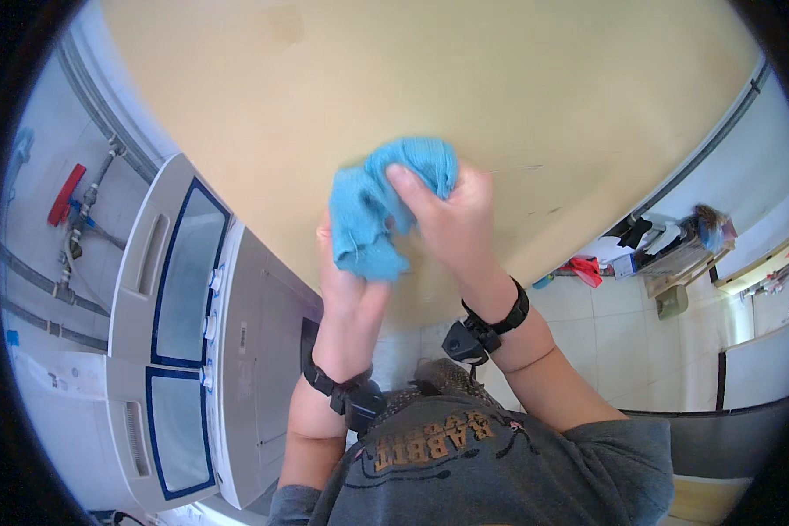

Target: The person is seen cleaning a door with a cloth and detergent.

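Observation:
A crumpled blue cloth (364, 215) is held up between both my hands, in front of a pale yellow panel (280, 96). My right hand (451, 215) grips its upper right part, the thumb pressed on top and the other fingers hidden behind. My left hand (349, 285) is under the lower left part of the cloth; the cloth covers most of its fingers. Frayed edges hang loose over the left hand. Each wrist wears a black strap with a small black device.
On the left stands a white twin-tub washing machine (263, 351) with blue-framed lids. Grey pipes and a red-handled valve (66, 195) run along the wall beyond it. To the right, a tiled floor (622, 342) holds a red item (586, 272) and a cluttered shelf (675, 254).

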Motion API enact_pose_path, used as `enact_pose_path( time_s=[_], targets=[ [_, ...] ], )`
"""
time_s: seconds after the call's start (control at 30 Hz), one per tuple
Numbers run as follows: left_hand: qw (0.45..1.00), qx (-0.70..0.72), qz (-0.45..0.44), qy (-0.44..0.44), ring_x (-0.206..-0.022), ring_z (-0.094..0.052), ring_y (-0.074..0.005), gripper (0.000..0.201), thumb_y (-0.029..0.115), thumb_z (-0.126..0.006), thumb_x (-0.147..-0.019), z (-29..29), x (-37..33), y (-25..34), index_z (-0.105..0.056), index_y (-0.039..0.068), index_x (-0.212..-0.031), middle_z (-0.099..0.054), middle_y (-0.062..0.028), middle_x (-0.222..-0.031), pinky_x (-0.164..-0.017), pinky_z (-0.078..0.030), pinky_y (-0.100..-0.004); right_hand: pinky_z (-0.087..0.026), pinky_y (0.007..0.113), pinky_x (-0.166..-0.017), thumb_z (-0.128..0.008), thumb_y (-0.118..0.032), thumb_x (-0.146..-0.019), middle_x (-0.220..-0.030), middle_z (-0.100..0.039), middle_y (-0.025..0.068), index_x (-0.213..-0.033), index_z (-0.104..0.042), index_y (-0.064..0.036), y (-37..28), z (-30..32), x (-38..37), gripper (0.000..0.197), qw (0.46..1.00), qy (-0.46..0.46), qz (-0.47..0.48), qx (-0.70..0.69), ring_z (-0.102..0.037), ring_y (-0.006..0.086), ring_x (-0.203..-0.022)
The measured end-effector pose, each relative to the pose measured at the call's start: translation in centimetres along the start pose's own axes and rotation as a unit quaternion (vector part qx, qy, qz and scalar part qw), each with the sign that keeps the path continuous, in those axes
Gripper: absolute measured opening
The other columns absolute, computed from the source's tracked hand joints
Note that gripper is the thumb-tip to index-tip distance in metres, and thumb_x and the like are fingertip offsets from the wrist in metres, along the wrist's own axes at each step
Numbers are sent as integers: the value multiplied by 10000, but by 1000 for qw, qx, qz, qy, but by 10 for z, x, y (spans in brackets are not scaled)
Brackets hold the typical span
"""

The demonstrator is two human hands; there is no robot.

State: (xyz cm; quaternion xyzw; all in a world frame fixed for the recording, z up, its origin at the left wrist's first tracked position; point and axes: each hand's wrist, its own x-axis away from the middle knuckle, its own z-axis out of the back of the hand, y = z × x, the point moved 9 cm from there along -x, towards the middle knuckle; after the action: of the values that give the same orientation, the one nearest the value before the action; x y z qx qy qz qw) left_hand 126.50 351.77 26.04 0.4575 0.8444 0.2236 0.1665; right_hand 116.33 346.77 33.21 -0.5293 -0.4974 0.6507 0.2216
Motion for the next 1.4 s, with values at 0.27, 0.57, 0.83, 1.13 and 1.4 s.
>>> enact_pose_path(
  time_s=[0.27,0.57,0.83,1.13,1.4],
  targets=[
    [990,111,22,83,-1082,-486,-218,341,266,-455,-912,108,16,30,-487,45,-1170,-507,-103,-1181,-961,-382,-365,-463,271,-543,-644,-129,-781,-640,-613,63,-785,-626,-8,39,-93,30,122,993,-103,25,46,-541,76,-580],
    [998,19,-16,56,-1028,-500,-197,296,260,-420,-916,68,7,18,-510,43,-1097,-531,-79,-1095,-930,-399,-350,-468,250,-611,-631,-116,-797,-724,-623,33,-817,-628,-5,55,-61,25,113,995,-73,-57,-28,-554,76,-667],
    [995,-49,76,-30,-750,-580,-94,147,88,-594,-831,-39,-6,-86,-610,13,-956,-626,-33,-870,-666,-481,-231,-473,260,-657,-596,-98,-818,-856,-606,50,-922,-589,14,51,107,19,153,966,221,-79,-110,-580,119,-749],
    [998,-38,53,-22,-824,-577,-118,186,140,-551,-867,-7,7,-53,-571,28,-1014,-604,-36,-920,-716,-483,-258,-462,248,-637,-615,-142,-815,-777,-625,11,-845,-641,-3,39,61,24,144,992,117,-26,-42,-548,73,-696],
    [992,115,44,-32,-1071,-506,-214,294,203,-469,-905,74,13,45,-502,6,-1121,-521,-119,-1170,-971,-394,-372,-452,261,-590,-640,-76,-775,-639,-569,9,-696,-570,11,48,-87,27,136,981,-32,-29,-191,-502,60,-633]
  ],
)
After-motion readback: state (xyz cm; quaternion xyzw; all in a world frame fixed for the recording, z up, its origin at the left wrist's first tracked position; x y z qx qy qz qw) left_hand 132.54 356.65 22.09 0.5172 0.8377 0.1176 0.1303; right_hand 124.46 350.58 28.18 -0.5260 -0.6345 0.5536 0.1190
